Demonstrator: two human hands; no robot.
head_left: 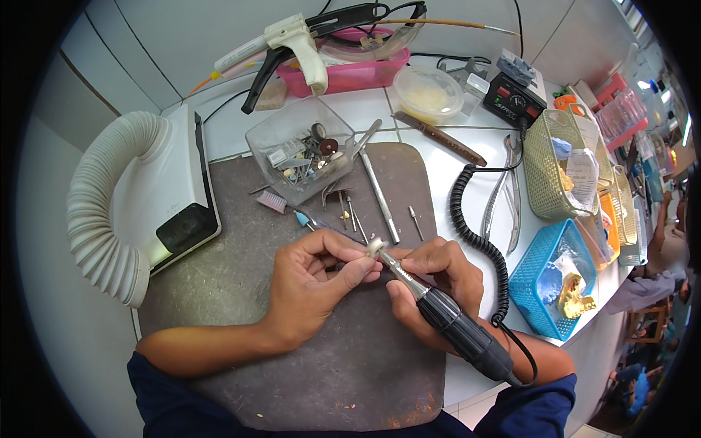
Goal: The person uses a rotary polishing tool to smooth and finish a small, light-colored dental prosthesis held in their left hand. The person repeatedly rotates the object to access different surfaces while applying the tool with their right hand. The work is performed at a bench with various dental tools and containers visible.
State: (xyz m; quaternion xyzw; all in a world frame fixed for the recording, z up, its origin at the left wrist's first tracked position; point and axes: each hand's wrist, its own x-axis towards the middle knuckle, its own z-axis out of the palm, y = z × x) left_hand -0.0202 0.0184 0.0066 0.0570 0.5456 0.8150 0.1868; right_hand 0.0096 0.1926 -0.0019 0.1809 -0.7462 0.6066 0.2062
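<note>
My right hand [438, 281] grips a black and silver rotary handpiece [464, 332], its tip pointing up and to the left. On that tip sits a small pale wheel-shaped bit [376, 247]. The thumb and fingertips of my left hand [318, 281] are pinched together right beside the bit; what they hold is tiny and mostly hidden. Both hands are over a dark grey work mat [307, 387]. Just beyond them lie several thin burs, among them a blue-tipped one [303, 219], and a long metal rod-like tool [380, 193].
A clear box of bits [259, 139] stands behind my hands. At left is a white unit with a ribbed hose [109, 212]. To the right are a coiled black cord [467, 212], pliers [504, 197], a knife [445, 139], a control box [515, 98] and a blue basket [537, 281] holding a dental cast.
</note>
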